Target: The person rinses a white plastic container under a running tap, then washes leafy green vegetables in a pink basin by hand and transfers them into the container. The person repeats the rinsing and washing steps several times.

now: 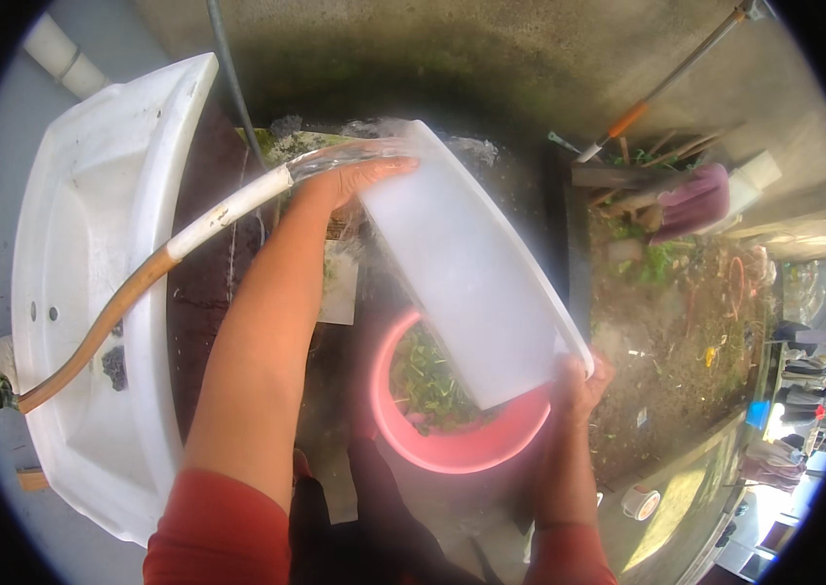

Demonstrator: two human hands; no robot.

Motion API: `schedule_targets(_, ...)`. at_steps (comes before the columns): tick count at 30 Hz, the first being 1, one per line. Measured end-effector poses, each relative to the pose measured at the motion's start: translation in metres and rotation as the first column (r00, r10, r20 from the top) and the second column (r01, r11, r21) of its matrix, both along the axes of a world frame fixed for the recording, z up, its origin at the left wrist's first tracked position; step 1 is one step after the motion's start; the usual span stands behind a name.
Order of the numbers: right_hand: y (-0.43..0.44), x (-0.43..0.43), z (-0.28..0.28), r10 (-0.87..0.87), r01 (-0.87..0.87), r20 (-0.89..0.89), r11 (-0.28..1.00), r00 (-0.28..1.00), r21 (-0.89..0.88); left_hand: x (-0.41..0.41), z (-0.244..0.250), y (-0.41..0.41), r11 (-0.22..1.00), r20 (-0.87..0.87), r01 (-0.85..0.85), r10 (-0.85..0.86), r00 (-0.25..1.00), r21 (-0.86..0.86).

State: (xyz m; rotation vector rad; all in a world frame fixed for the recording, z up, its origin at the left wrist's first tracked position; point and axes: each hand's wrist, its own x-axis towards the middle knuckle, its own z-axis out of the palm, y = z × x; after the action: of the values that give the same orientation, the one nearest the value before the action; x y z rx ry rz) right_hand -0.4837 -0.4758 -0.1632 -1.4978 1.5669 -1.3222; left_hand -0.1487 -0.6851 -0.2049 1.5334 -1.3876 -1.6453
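Both my hands are on a white rectangular tub or tray (456, 263), which is tilted with one flat side up. My left hand (369, 179) lies at its upper left corner, fingers over the surface under running water. At the lower right corner, my right hand (579, 380) grips the rim. Water pours from the white end of a hose (230, 208) across my left hand and the tub's upper end. Beneath the tub stands a pink plastic basin (449, 457) with green leaves (431, 384) inside, partly covered by the tub.
A white ceramic sink (149, 322) is on my left, with the hose's brown part crossing it from a tap (3, 391). To the right are a soil patch (676, 329), a purple cloth (698, 201) and a small white bucket (639, 502). A long-handled tool (665, 80) leans on the wall.
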Motion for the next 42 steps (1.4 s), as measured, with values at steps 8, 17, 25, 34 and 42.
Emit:
schedule_targets(8,-0.058,-0.038,-0.036,0.016,-0.018,0.011,0.970,1.000,0.244,-0.023,-0.015,-0.014,0.948,0.088,-0.149,0.180,0.980,-0.282)
schedule_targets(17,-0.118,0.030,-0.054,0.099,0.084,-0.498,0.940,0.862,0.332,-0.109,-0.018,0.047,0.898,0.229,0.066,0.039,0.973,-0.435)
schedule_targets(25,-0.090,0.082,-0.026,0.050,0.006,-0.412,0.991,0.910,0.132,-0.077,-0.067,0.032,0.775,0.403,0.217,0.052,0.914,-0.594)
schedule_targets(34,-0.101,0.061,-0.031,-0.060,0.085,-0.501,0.996,0.864,0.027,-0.096,-0.018,0.037,0.899,0.545,0.323,-0.118,0.830,-0.297)
schedule_targets(42,-0.066,0.032,-0.042,-0.026,-0.006,-0.127,0.969,0.992,-0.249,-0.039,-0.013,-0.009,0.996,0.057,0.033,-0.029,0.998,-0.080)
